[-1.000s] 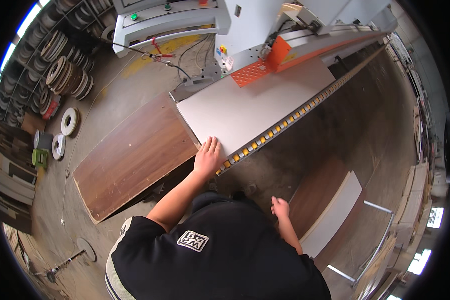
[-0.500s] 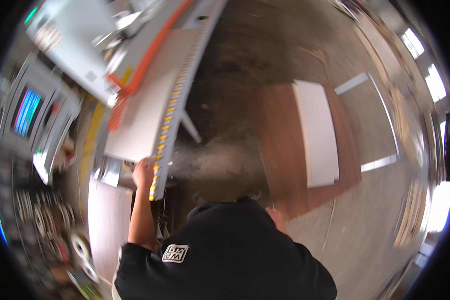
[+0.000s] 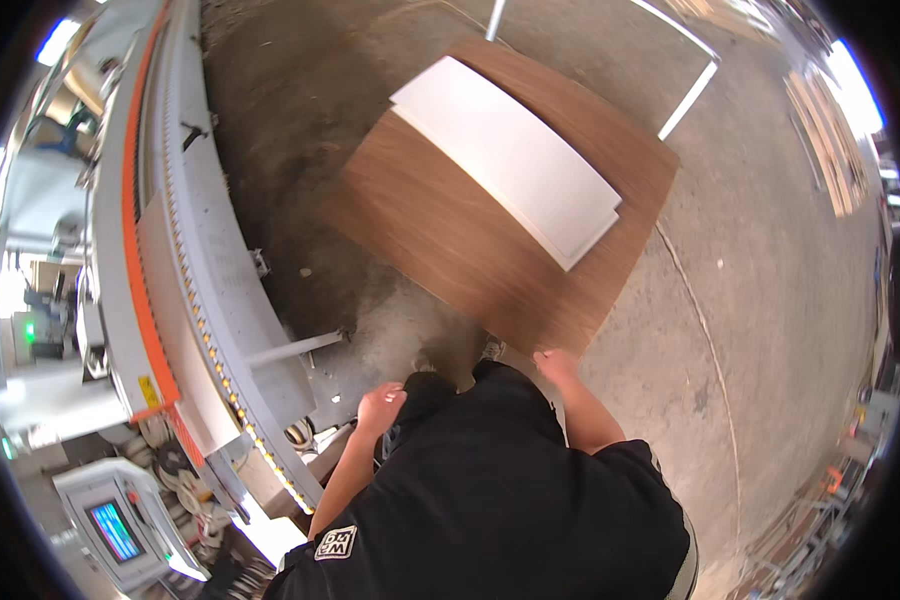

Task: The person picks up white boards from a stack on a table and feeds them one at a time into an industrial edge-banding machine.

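My left hand hangs by my left side, between my body and the long machine, with its fingers loosely curled and nothing visible in it. My right hand is closed in a loose fist in front of me, just off the near edge of a brown wood-grain board; no object shows in it. White panels lie stacked slightly out of line on top of that board. A pale panel rests on the machine's bed, away from both hands.
The long machine with an orange guard and a row of yellow rollers runs along my left. A control box with a lit screen stands at lower left. A white metal frame lies beyond the board; wooden strips lie far right.
My left hand has let go of the pale panel's end at the machine and dropped to my side. My view has turned right, toward the brown board and white panels.
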A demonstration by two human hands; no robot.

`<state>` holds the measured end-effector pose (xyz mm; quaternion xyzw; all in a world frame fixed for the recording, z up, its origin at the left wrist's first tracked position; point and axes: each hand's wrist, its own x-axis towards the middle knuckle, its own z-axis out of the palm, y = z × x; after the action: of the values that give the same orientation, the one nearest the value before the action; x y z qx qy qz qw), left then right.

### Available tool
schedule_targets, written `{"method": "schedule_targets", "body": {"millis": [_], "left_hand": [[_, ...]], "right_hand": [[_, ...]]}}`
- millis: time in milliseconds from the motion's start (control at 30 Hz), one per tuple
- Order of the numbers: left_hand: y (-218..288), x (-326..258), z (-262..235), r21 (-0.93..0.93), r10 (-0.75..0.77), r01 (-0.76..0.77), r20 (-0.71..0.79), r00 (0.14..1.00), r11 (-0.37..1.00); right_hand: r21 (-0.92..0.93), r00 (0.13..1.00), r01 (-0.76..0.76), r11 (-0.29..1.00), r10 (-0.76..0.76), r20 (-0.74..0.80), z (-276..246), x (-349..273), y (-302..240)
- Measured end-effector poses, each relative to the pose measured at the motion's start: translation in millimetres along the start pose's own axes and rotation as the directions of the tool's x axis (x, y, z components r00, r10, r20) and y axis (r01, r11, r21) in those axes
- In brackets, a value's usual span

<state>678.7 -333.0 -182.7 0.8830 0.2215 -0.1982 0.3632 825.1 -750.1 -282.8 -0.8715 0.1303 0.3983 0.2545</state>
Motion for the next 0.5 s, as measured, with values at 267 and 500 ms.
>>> {"method": "schedule_targets", "body": {"millis": [267,500], "left_hand": [[57,95,60,0.143,0.014,-0.118,0.576,0.817,0.983],[61,187,107,0.34,-0.052,-0.178,0.57,0.82,0.923]], "right_hand": [[0.412,0.971,-0.191,0.891,0.234,-0.056,6,118,21],[0.481,0.844,-0.261,0.837,0.439,-0.307,-15,301,39]]}}
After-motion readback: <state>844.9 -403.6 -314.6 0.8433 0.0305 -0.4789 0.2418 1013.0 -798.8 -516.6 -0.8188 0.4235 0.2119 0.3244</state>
